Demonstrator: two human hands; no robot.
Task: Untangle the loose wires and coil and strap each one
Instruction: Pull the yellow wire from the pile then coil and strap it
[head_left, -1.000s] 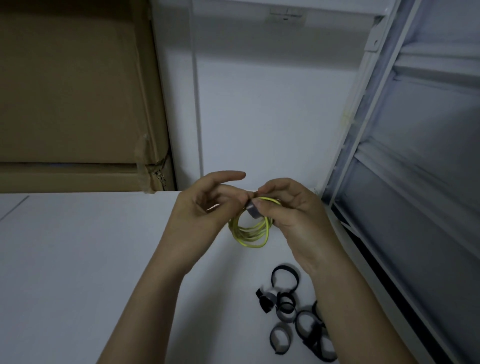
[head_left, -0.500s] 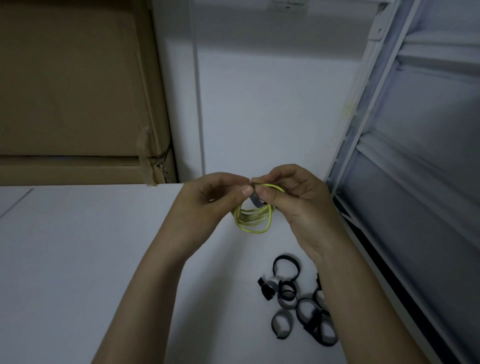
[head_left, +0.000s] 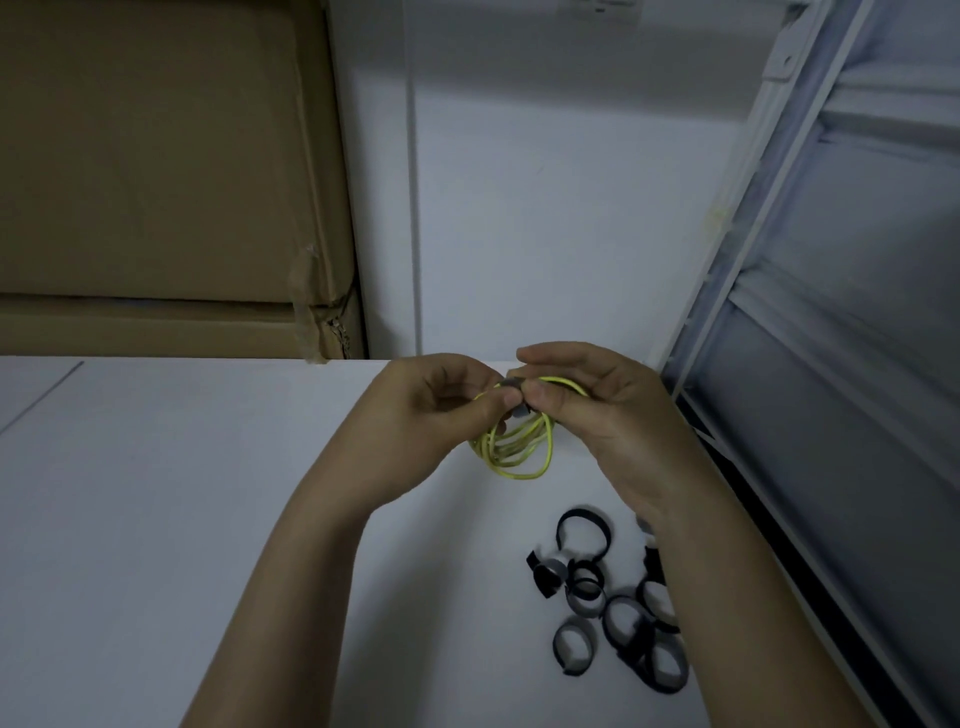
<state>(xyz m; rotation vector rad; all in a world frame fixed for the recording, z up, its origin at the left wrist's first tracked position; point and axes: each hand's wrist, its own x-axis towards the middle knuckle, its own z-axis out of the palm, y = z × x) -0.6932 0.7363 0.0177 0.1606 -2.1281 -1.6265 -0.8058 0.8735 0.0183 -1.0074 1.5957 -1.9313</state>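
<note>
Head view, looking down on a white table (head_left: 156, 519). At centre, both hands are raised above the table with a yellow-green wire coil (head_left: 511, 444) between them. The left hand (head_left: 431, 415), at 9 o'clock of the coil, pinches its top with thumb and curled fingers; the right hand (head_left: 597, 410), at 3 o'clock, pinches the same spot, where a short grey strap (head_left: 514, 397) wraps the bundled turns. The lower loops hang free at 6 o'clock of the fingers. A heap of spare straps (head_left: 608, 603) lies on the table at 5 o'clock of the coil, partly under the right forearm. A cardboard box (head_left: 156, 171) stands at 10 o'clock, a metal frame (head_left: 779, 260) at 2 o'clock.

Judged step: closing the strap round the coil. Risks: if either pinch slackens before the strap end is fastened, the springy turns may splay and the coil unwind; a strap closed over only some turns would leave loops loose; whether all turns are enclosed cannot be told.
</note>
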